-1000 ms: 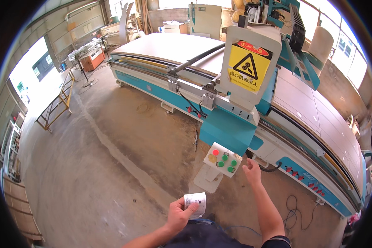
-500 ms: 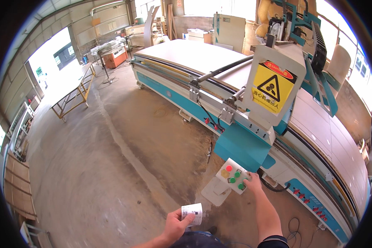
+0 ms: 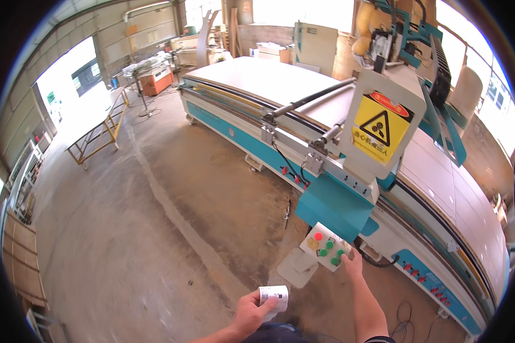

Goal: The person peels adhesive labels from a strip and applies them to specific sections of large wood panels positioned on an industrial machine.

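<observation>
My left hand (image 3: 250,313) is closed round a roll of white printed labels (image 3: 274,297), with the thumb pressed across its side. To the right, my right hand (image 3: 355,264) grips the right edge of a pale push-button control box (image 3: 311,234). Its thumb rests at a lower green button, and the other fingers are partly hidden behind the edge. The box carries a red button (image 3: 318,236), several green ones and a yellowish round plate. A teal sloped cover (image 3: 335,207) of a large flatbed cutting machine juts out just above the box.
The machine bed (image 3: 257,77) holds large white panels. Its gantry housing (image 3: 377,123) bears a yellow warning sign. A black hose (image 3: 383,264) curves beside the box. Cables (image 3: 403,323) lie on the floor at lower right. A long wheeled table (image 3: 91,128) stands far left.
The view has shifted slightly. The label roll and my left hand sit a little farther right and lower. My right hand stays at the box's right edge, its thumb by the green button.
</observation>
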Motion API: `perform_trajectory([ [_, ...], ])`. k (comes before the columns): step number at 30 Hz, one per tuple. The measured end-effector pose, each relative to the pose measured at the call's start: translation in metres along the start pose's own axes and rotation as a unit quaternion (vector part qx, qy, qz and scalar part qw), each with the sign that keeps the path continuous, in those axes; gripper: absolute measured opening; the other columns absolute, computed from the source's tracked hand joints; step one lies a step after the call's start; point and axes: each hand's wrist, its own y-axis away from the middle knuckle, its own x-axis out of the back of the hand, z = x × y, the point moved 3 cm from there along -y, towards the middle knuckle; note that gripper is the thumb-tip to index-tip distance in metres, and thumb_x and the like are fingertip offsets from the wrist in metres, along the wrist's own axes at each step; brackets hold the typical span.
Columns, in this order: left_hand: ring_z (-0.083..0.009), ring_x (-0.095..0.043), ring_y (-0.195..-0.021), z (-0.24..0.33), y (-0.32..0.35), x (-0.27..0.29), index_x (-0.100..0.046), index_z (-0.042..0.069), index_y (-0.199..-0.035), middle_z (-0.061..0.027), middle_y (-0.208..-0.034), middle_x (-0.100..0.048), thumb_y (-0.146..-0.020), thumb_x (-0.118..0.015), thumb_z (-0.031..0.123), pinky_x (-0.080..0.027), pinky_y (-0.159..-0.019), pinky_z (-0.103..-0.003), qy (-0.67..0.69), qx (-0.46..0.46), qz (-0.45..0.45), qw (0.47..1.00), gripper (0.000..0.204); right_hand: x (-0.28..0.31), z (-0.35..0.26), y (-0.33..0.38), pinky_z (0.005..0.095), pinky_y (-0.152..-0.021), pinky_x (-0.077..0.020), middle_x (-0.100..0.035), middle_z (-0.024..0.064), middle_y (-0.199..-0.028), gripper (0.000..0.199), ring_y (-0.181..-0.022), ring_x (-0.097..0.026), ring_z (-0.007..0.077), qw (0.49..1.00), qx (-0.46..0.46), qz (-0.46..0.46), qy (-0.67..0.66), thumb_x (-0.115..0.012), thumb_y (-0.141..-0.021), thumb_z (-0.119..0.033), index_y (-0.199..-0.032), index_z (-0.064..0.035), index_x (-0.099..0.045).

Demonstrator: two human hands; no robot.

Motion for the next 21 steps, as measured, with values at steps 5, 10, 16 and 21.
perform_trajectory([
  [5, -0.0102, -0.059, -0.082, -0.01, -0.017, -0.026, -0.061, -0.001, -0.103, -0.0047, -0.092, -0.065, -0.086, -0.061, 0.008, -0.048, -0.074, -0.025, -0.01, 0.013, -0.072, 0.997, 0.02, 0.014, 0.024, 0.105, 0.0305, -0.083, -0.048, -0.059, 0.0145, -0.111, 0.048, -0.095, -0.06, 0.0195, 0.985, -0.102, -0.075, -0.12, -0.068, -0.076, -0.017, -0.117, 0.003, -0.053],
  [10, -0.0122, -0.057, -0.096, -0.03, -0.03, -0.084, -0.05, 0.0, -0.12, -0.0057, -0.106, -0.061, -0.088, -0.054, 0.002, -0.046, -0.083, -0.027, 0.03, 0.027, -0.215, 0.976, 0.032, 0.076, -0.007, 0.172, 0.0288, -0.082, -0.0484, -0.063, 0.0106, -0.104, 0.036, -0.093, -0.06, 0.0153, 0.938, -0.141, -0.106, -0.3, -0.065, -0.08, -0.008, -0.113, 0.0027, -0.056],
  [16, -0.0149, -0.052, -0.108, -0.064, -0.033, -0.182, -0.032, 0.004, -0.135, -0.0069, -0.12, -0.053, -0.089, -0.051, -0.002, -0.042, -0.092, -0.03, 0.006, 0.06, -0.339, 0.939, 0.05, 0.181, -0.066, 0.188, 0.0298, -0.088, -0.0445, -0.062, 0.0095, -0.103, 0.036, -0.096, -0.057, 0.0152, 0.888, -0.023, -0.082, -0.451, -0.063, -0.082, -0.007, -0.115, 0.0035, -0.054],
  [21, -0.0162, -0.048, -0.114, -0.112, -0.026, -0.286, -0.025, 0.008, -0.139, -0.0061, -0.125, -0.049, -0.086, -0.051, -0.004, -0.04, -0.094, -0.032, -0.027, 0.073, -0.428, 0.9, 0.06, 0.265, -0.061, 0.173, 0.0318, -0.09, -0.0431, -0.059, 0.0094, -0.106, 0.048, -0.098, -0.056, 0.0163, 0.88, 0.079, -0.074, -0.462, -0.065, -0.079, -0.006, -0.122, 0.0036, -0.048],
])
